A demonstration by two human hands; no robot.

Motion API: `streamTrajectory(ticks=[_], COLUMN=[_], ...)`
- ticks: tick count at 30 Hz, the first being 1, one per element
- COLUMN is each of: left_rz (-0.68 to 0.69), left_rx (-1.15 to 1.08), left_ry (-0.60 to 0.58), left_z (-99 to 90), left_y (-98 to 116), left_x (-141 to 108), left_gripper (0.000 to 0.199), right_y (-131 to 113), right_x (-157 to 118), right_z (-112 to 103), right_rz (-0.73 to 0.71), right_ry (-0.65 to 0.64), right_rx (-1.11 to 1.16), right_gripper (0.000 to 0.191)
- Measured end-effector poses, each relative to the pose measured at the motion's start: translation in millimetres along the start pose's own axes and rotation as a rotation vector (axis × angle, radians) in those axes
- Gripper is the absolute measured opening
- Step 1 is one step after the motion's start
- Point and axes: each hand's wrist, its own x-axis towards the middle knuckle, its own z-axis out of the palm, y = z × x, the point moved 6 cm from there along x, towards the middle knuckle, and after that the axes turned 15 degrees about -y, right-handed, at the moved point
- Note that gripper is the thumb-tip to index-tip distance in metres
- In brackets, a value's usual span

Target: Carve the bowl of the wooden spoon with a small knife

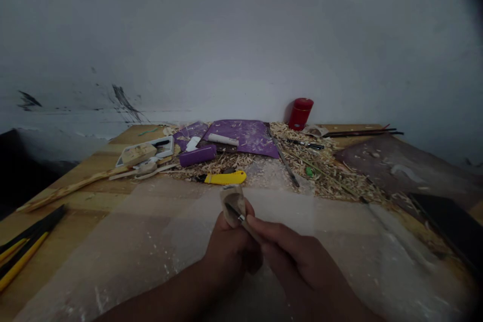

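Observation:
My left hand (230, 246) is closed around a small carved piece of pale wood (229, 195), whose top stands up above the fingers. In my right hand (298, 256) is a carving knife (252, 231), gripped by its slim handle. Its short dark blade lies against the wood's near face, and the two hands touch or nearly touch. Just beyond them lies a yellow utility knife (226, 177). My left fingers are partly hidden behind the wood and the knife.
Wood shavings (324, 171) cover the back and right, around a purple sheet (245, 136) and purple roll (198, 156). A red can (301, 113) leans near the wall. To the left are a white tray (170, 147), a long stick (71, 188) and a yellow-and-black tool (28, 246).

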Motion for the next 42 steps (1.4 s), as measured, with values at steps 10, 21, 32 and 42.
streamTrajectory(ticks=[10, 21, 32, 42], left_rz=[0.092, 0.021, 0.214, 0.3], left_rx=[0.179, 0.24, 0.636, 1.062], left_ry=[-0.054, 0.067, 0.162, 0.236], left_z=[-5.2, -4.7, -38.6, -55.1], left_y=[19, 3, 42, 59], left_x=[7, 3, 35, 52], left_gripper=[0.021, 0.017, 0.015, 0.017], right_y=[-9, 3, 51, 93], right_x=[-11, -7, 9, 24], right_z=[-6, 14, -21, -9], right_rz=[-0.107, -0.128, 0.133, 0.207], right_ry=[-0.052, 0.035, 0.118, 0.04], right_rx=[-0.582, -0.781, -0.17, -0.128], right_gripper=[0.043, 0.043, 0.031, 0.026])
